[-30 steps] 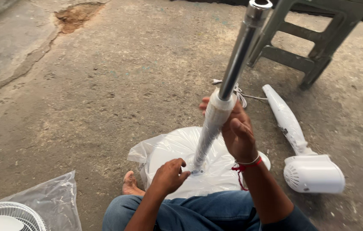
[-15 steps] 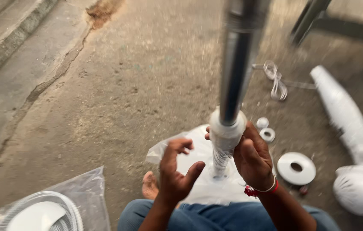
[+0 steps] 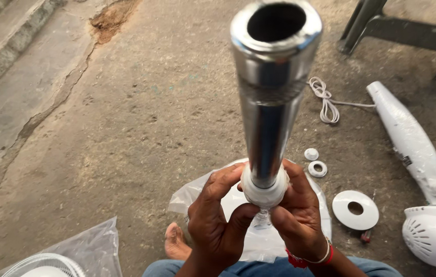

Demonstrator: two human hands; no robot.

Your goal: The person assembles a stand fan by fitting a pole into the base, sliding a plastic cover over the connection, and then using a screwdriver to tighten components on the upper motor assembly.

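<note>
Left hand and right hand both grasp white collar (on upright chrome tube).

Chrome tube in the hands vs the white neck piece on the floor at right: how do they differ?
The chrome tube is shiny bare metal; the white neck piece is matte white. The tube stands upright, gripped at its white collar by the left hand and right hand; the neck piece lies flat on the concrete floor, untouched, joined to the motor housing. Both are long and slim.
</note>
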